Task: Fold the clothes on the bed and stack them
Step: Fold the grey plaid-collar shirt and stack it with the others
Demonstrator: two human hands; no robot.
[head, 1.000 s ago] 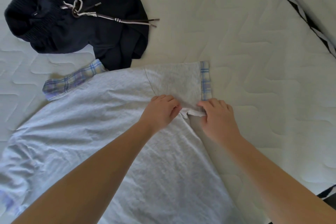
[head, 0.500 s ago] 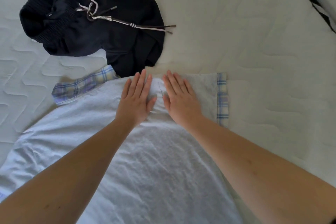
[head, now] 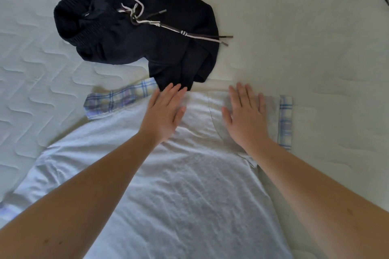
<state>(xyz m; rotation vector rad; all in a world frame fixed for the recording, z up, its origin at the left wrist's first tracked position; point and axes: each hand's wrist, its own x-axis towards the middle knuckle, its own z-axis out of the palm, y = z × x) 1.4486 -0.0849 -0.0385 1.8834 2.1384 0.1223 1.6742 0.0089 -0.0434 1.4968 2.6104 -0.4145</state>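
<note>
left hand (head: 165,114) flat on shirt (head: 179,185), centre; right hand (head: 245,114) flat on sleeve (plaid cuff) | hoodie (head: 147,33) upper left

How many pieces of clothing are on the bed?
2. A grey shirt with plaid cuffs lies spread near the person, under both flat hands. Dark pants with a drawstring lie crumpled beyond it. More may lie out of view.

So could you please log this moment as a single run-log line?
left hand flat on grey shirt | right hand flat on folded sleeve | dark garment unfolded
</note>
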